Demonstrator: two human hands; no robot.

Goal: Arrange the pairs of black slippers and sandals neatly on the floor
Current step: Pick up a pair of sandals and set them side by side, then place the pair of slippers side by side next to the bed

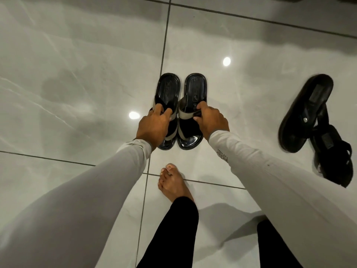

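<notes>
One pair looks almost done. The left slipper (167,105) and the right slipper (193,107) lie side by side on the tiled floor (77,74), just beside each other with a narrow gap, in the middle of the view and just far of the person's bare foot (173,182). Their long axes run near to far and are close to parallel. The rounded heel ends are at the far side and the strap and toe ends are at the near side, so both point back toward the person.

The left hand (152,126) has its fingers hooked over the pale strap of the left slipper, and the right hand (211,120) is closed on the strap of the right slipper. Each grip is clenched on its own slipper. I cannot tell whether the soles are fully down on the floor or lifted a little at the near end.

What is left, as I judge it, is the other pair at the right. The black sandal (303,111) lies on a slant, well apart from the slippers, and the second sandal (332,153) lies partly under it, crossing it and pointing another way. These two are touching and jumbled, not lined up. Footwear beyond the frame cannot be judged.
</notes>
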